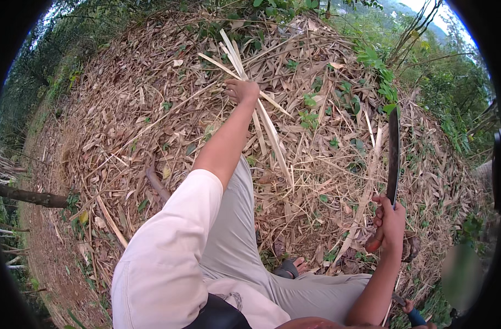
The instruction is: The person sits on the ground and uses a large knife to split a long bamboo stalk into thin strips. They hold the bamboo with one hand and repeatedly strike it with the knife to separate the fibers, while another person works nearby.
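Trousers (228, 225), one grey pair, lay nearest you, with one dark sandal (286, 268) beyond them; at the lower right one hand of another person (408, 306) showed, with one blue sleeve (417, 318); next out, your right hand (392, 219) had its fingers wrapped closed around the grip of one long knife (393, 156), the dark blade pointing away from you and the reddish-brown butt showing below your fist; it looked the heavier thing, stiff and weighted toward the blade, best held by the grip alone; farther out, your left hand (243, 90) had its fingers bent over the pale strips (270, 126) where they came together, above the leaf litter; your thumb was out of sight, so you could not tell how tight that hold was; at least four strips fanned out, though overlap hid the exact count; they looked light, thin and springy, likely to split along the grain, with edges that might be sharp, so the middle of the bundle seemed the steadiest hold; around them spread leaf litter (124, 104), too many leaves to count; farthest off stood green bushes (448, 77)
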The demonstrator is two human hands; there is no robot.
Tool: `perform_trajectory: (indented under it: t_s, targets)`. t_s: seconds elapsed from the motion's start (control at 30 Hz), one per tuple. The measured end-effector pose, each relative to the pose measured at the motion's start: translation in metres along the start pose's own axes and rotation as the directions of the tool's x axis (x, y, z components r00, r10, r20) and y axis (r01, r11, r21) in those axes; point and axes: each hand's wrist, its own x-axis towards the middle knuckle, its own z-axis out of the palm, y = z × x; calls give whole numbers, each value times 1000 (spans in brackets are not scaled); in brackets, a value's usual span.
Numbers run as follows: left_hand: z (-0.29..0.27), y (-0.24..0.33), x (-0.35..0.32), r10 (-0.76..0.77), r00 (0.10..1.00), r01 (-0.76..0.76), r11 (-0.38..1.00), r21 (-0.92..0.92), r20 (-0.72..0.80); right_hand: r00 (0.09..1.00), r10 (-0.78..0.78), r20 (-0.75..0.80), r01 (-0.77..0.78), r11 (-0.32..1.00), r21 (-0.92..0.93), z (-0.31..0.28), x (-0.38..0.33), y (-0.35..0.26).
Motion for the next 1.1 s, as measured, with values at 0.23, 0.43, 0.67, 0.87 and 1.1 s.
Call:
perform_trajectory:
  t_s: [0.23,0.43,0.67,0.87,1.1]
  targets:
    - [-44,-3,-16,360,787,-379,923,-69,501,995,98,30,-86,960,-265,4,-11,10]
    - [-37,-2,-32,568,583,-456,820,-345,580,985,86,153,100,439,-893,-8,23,66]
    - [-98,8,-41,498,267,-505,802,-320,825,943,268,198,106,320,-941,-32,-8,187]
    - [-141,12,-54,373,89,-573,778,-259,924,954,195,228,105,495,-862,-30,-46,287]
    - [-155,24,-89,318,86,-609,767,-203,944,937,283,204,-90,761,-642,-30,-45,370]
